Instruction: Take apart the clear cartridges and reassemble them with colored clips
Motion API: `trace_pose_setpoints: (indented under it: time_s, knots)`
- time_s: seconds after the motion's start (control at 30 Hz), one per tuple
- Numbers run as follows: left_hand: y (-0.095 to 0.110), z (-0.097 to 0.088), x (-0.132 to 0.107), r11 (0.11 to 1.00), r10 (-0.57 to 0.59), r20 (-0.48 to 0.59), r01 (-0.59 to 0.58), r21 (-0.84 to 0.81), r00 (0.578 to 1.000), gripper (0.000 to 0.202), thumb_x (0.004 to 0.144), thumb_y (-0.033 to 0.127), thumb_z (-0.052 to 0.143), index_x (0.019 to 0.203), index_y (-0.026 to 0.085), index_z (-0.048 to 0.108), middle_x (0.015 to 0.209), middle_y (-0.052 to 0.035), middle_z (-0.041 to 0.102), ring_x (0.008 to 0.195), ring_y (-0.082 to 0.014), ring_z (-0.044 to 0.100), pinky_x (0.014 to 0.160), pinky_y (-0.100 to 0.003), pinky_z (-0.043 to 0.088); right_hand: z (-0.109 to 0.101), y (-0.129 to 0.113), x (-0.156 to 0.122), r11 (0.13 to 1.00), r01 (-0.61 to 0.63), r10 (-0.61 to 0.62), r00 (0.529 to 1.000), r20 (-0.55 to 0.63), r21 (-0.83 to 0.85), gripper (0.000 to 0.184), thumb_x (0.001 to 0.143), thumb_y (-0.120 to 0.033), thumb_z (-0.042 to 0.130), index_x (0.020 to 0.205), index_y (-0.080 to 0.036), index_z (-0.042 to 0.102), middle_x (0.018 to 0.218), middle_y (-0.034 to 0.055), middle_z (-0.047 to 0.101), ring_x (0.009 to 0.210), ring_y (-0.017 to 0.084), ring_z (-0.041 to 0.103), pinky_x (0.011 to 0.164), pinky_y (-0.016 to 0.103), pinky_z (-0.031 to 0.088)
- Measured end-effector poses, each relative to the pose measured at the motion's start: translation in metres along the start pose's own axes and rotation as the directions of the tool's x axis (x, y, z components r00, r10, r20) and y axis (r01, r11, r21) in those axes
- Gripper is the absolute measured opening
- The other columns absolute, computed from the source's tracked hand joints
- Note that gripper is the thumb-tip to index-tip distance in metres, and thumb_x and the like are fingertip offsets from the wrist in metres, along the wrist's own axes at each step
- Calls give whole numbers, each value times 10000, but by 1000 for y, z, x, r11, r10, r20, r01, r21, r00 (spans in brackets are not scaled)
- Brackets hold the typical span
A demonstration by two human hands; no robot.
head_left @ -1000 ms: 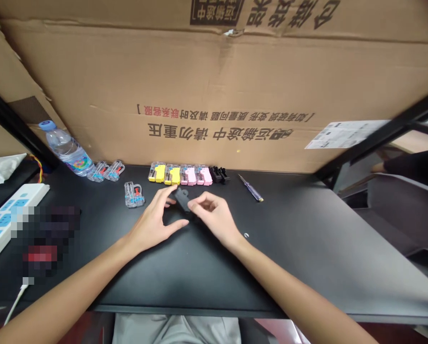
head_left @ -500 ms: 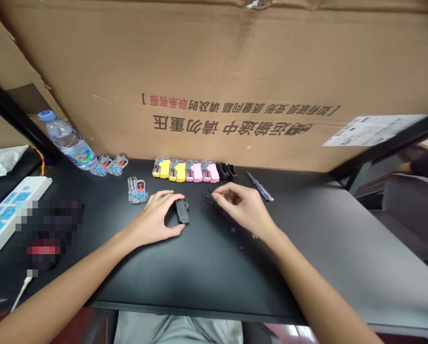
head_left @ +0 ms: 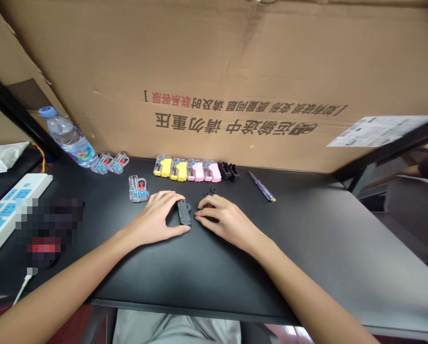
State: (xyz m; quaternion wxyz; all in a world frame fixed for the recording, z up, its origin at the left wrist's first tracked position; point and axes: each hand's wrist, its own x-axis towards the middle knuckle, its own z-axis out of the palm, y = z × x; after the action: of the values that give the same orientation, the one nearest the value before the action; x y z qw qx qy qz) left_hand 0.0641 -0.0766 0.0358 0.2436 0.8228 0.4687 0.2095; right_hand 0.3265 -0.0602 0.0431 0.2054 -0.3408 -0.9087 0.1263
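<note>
My left hand [head_left: 160, 217] spans a small dark grey plastic casing [head_left: 184, 213], index finger at its far end and thumb at its near end. The casing lies on the black table and has a loop on its right side. Just right of it is my right hand [head_left: 226, 220], fingers bent and tips drawn together; whatever they may pinch is too small or hidden to see. Beyond the right knuckles lie small black rings [head_left: 213, 190], partly covered by that hand. A clear plastic piece with a red part [head_left: 138, 188] lies beyond my left hand.
At the back stand yellow casings [head_left: 181, 171], pink casings [head_left: 198, 171] and black pieces [head_left: 228, 170]. A screwdriver [head_left: 262, 187] lies to the right. On the left are a water bottle [head_left: 69, 136], two clear pieces [head_left: 118, 163] and a power strip [head_left: 15, 205]. Cardboard [head_left: 214, 57] walls the back.
My right hand has moved left and nearer, from over the black rings to beside the casing. My left hand keeps its place around the casing. The view has shifted slightly.
</note>
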Motion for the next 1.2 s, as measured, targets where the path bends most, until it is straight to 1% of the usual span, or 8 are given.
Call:
trace_pose_setpoints:
  time_s: [0.1,0.23,0.4,0.63,0.83,0.93,1.07,1.2]
  knots:
    - [1,-1,-1,1000,-5,-6,5,5,1000,643,877,481,802,1420,240,557,1485,-139,606,1472,-364,467,1228,-577,386,-1,-1,1,1000,28,-27,999,-36,7,170,1053,-234,636,1055,-212,805,1070,88,760,945,244,705,890,408,562]
    - [0,-3,-1,1000,14,-19,-14,10,1000,620,879,449,801,1414,247,559,1479,-135,612,1458,-363,483,1229,-582,373,-17,20,-5,990,-135,128,984,-126,-44,180,1044,-245,629,1002,-208,801,946,90,751,895,257,695,799,398,565]
    - [0,-5,0,998,67,-16,-67,-3,998,620,886,409,793,1433,271,536,1460,-109,638,1420,-344,530,1239,-575,345,-20,37,-12,985,-170,169,985,-35,-9,164,1016,-228,657,987,-225,818,947,80,749,903,253,711,786,386,577]
    - [0,-4,0,997,77,-22,-77,-9,997,626,894,415,784,1442,272,515,1444,-98,647,1398,-330,552,1223,-549,350,1,2,0,998,-52,52,999,-1,37,172,1042,-272,652,1079,-229,814,1029,94,741,969,261,714,883,407,589]
    - [-1,-4,0,997,78,-11,-78,-5,997,632,891,402,790,1442,276,508,1456,-92,640,1402,-324,547,1219,-538,342,6,-6,3,979,-97,101,995,-11,180,174,1049,-272,620,1070,-217,784,1033,102,738,956,256,723,855,395,602]
    - [1,-5,0,996,91,-16,-91,-6,996,631,890,400,792,1443,275,514,1442,-94,646,1389,-321,552,1204,-529,357,8,-7,5,886,-202,252,965,-68,417,222,1045,-382,643,1011,-220,791,942,78,757,810,218,726,772,361,609]
    - [4,-7,0,994,112,-25,-112,-6,993,628,872,388,810,1428,277,542,1423,-90,659,1359,-324,565,1180,-524,377,15,-11,8,631,-308,451,893,-13,712,357,934,-558,766,979,-204,782,863,59,769,740,209,730,737,358,637]
    - [6,-6,0,989,147,-34,-147,-7,989,608,869,393,812,1411,280,561,1403,-86,665,1335,-320,581,1167,-518,390,23,-15,12,643,-249,435,897,-78,725,370,887,-592,805,921,-224,801,966,82,762,868,230,736,828,397,641]
